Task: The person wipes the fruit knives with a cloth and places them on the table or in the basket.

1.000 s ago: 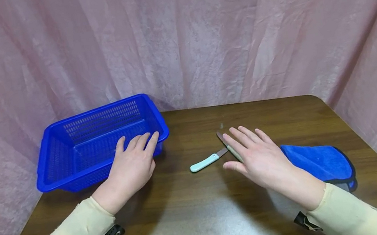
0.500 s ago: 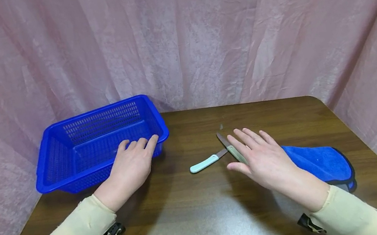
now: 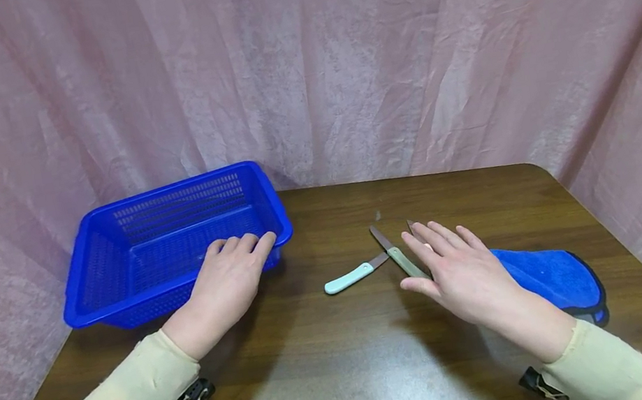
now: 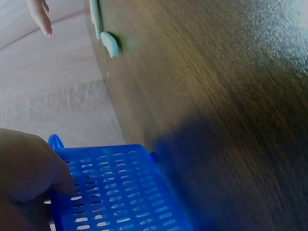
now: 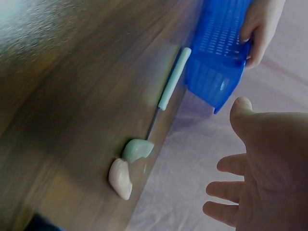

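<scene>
My left hand (image 3: 225, 294) grips the near rim of a blue plastic basket (image 3: 154, 304), fingers over the edge; in the left wrist view the thumb (image 4: 62, 183) presses the slotted outer wall. My right hand (image 3: 467, 271) hovers palm down over the table with straight, spread fingers, holding nothing. Left of it lies a paring knife with a mint handle (image 3: 347, 279), its blade tip meeting a second knife with a grey-green handle (image 3: 404, 262). A third knife's blade tip (image 3: 410, 223) shows past the right fingers; its pale pink handle (image 5: 120, 179) appears in the right wrist view.
A folded blue cloth (image 3: 547, 275) with dark edging lies at the right, partly behind the right forearm. The wooden table (image 3: 347, 358) ends at a pink curtain (image 3: 306, 75) behind and at both sides.
My right hand has drifted right and slightly nearer, uncovering the grey-green knife handle and the third knife's tip. My left fingers have curled over the basket rim, and the basket has shifted slightly right.
</scene>
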The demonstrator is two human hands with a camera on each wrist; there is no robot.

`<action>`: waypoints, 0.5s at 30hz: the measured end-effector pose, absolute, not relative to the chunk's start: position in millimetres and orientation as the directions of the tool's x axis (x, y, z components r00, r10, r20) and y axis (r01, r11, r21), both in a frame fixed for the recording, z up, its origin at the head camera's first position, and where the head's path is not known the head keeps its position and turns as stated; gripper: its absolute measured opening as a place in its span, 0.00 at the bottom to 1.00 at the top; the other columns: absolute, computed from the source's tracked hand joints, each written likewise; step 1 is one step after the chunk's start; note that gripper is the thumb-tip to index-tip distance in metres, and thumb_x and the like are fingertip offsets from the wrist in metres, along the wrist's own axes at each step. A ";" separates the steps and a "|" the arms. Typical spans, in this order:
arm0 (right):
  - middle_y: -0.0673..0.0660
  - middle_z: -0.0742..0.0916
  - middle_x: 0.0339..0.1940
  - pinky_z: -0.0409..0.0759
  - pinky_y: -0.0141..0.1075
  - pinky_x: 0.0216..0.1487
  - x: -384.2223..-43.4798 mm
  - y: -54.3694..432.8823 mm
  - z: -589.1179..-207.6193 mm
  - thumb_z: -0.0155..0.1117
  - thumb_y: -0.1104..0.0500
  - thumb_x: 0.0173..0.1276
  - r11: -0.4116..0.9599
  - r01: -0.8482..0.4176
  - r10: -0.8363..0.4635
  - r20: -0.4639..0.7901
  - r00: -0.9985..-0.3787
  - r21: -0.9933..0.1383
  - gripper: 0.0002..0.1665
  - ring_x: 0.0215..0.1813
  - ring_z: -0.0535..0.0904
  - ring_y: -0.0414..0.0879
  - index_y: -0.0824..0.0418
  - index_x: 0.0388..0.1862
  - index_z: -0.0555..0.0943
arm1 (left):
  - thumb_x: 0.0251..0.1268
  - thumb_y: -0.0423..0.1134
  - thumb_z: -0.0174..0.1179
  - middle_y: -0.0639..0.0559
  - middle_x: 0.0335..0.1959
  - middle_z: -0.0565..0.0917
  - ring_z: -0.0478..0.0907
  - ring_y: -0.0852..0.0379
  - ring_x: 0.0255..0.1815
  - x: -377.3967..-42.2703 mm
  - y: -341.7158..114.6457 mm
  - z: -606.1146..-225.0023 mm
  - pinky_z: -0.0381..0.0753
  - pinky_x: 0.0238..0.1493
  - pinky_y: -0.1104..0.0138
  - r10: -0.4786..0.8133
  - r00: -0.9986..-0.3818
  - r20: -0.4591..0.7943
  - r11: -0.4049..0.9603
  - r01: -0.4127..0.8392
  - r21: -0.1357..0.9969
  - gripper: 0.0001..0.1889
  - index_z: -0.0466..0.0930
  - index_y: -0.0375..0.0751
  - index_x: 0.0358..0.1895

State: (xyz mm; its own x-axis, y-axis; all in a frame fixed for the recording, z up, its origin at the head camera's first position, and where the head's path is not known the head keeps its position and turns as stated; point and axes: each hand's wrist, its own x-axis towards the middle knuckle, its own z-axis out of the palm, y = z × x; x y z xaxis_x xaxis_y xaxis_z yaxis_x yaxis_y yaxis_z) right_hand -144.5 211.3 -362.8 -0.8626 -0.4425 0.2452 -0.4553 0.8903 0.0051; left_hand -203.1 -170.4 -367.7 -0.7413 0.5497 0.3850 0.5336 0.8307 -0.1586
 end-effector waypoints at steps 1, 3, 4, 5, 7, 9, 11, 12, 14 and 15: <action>0.65 0.74 0.84 0.62 0.66 0.81 -144.4 212.5 -363.2 0.62 0.34 0.82 0.892 -0.453 -0.441 0.244 -0.864 0.007 0.45 0.84 0.69 0.64 0.58 0.86 0.70 | 0.81 0.27 0.55 0.37 0.54 0.87 0.86 0.35 0.54 -203.0 -170.4 -367.9 0.80 0.59 0.39 0.551 -0.741 0.385 0.830 0.537 -0.154 0.21 0.78 0.36 0.72; 0.65 0.74 0.84 0.62 0.67 0.81 -144.1 215.2 -364.5 0.62 0.33 0.82 0.895 -0.445 -0.435 0.239 -0.868 0.014 0.46 0.84 0.69 0.65 0.58 0.86 0.70 | 0.81 0.27 0.55 0.37 0.54 0.87 0.86 0.35 0.54 -203.3 -170.4 -368.7 0.80 0.59 0.38 0.553 -0.740 0.384 0.828 0.542 -0.147 0.21 0.78 0.36 0.72; 0.65 0.74 0.84 0.62 0.67 0.81 -143.9 216.3 -364.5 0.62 0.33 0.82 0.898 -0.440 -0.431 0.235 -0.871 0.012 0.46 0.84 0.69 0.65 0.58 0.87 0.69 | 0.81 0.27 0.55 0.37 0.54 0.87 0.86 0.36 0.54 -203.7 -170.6 -369.3 0.80 0.59 0.38 0.554 -0.739 0.382 0.826 0.545 -0.145 0.21 0.78 0.37 0.73; 0.65 0.74 0.84 0.62 0.67 0.81 -143.9 217.4 -364.5 0.61 0.33 0.83 0.901 -0.435 -0.425 0.232 -0.875 0.011 0.46 0.84 0.69 0.65 0.58 0.87 0.69 | 0.81 0.27 0.56 0.38 0.54 0.87 0.86 0.36 0.53 -204.3 -170.9 -369.8 0.79 0.60 0.38 0.557 -0.740 0.378 0.824 0.548 -0.142 0.22 0.78 0.37 0.73; 0.65 0.74 0.84 0.61 0.67 0.81 -143.8 220.3 -365.2 0.60 0.32 0.83 0.905 -0.425 -0.416 0.221 -0.882 0.011 0.46 0.84 0.68 0.65 0.58 0.87 0.69 | 0.80 0.26 0.57 0.39 0.53 0.87 0.86 0.36 0.53 -205.5 -171.4 -371.0 0.79 0.61 0.37 0.564 -0.736 0.374 0.819 0.555 -0.143 0.23 0.78 0.37 0.74; 0.65 0.75 0.83 0.61 0.67 0.80 -143.9 223.5 -366.5 0.59 0.31 0.84 0.909 -0.417 -0.409 0.218 -0.886 0.008 0.46 0.84 0.68 0.65 0.58 0.87 0.69 | 0.79 0.24 0.58 0.40 0.52 0.87 0.86 0.37 0.52 -206.6 -172.2 -371.9 0.78 0.62 0.37 0.573 -0.729 0.373 0.812 0.565 -0.145 0.24 0.78 0.37 0.74; 0.65 0.75 0.83 0.61 0.67 0.80 -144.1 226.6 -366.7 0.59 0.32 0.84 0.913 -0.409 -0.400 0.215 -0.891 0.001 0.46 0.84 0.68 0.66 0.58 0.87 0.70 | 0.77 0.22 0.58 0.41 0.52 0.87 0.86 0.37 0.51 -207.8 -173.3 -372.7 0.77 0.64 0.36 0.583 -0.722 0.372 0.805 0.575 -0.145 0.25 0.78 0.37 0.74; 0.65 0.75 0.83 0.61 0.68 0.80 -144.1 228.4 -367.1 0.59 0.32 0.84 0.915 -0.404 -0.394 0.211 -0.894 -0.002 0.45 0.84 0.68 0.66 0.58 0.86 0.70 | 0.76 0.21 0.59 0.41 0.52 0.87 0.86 0.37 0.51 -208.4 -173.9 -373.1 0.77 0.64 0.35 0.587 -0.719 0.373 0.801 0.581 -0.143 0.26 0.78 0.37 0.74; 0.66 0.75 0.82 0.61 0.68 0.80 -144.1 232.1 -367.9 0.60 0.32 0.83 0.920 -0.392 -0.381 0.205 -0.901 -0.010 0.45 0.84 0.68 0.67 0.58 0.86 0.71 | 0.74 0.20 0.59 0.41 0.53 0.88 0.86 0.37 0.52 -209.7 -174.9 -373.8 0.76 0.66 0.35 0.595 -0.712 0.372 0.794 0.591 -0.139 0.27 0.78 0.38 0.73; 0.66 0.75 0.82 0.61 0.68 0.80 -144.4 234.2 -368.3 0.61 0.33 0.83 0.923 -0.384 -0.374 0.200 -0.906 -0.011 0.45 0.84 0.68 0.67 0.59 0.86 0.71 | 0.74 0.20 0.59 0.41 0.53 0.88 0.86 0.37 0.52 -210.3 -175.3 -373.9 0.76 0.66 0.34 0.599 -0.709 0.372 0.791 0.596 -0.137 0.27 0.78 0.38 0.73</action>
State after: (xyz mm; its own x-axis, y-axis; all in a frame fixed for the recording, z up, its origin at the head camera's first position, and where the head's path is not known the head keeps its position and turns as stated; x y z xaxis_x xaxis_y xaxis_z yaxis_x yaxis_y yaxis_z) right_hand -144.4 234.2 -368.3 -0.9055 -0.3740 0.2003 -0.3839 0.9233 -0.0113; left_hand -210.3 -175.3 -373.9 -0.7091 0.5989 0.3722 0.5963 0.7910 -0.1368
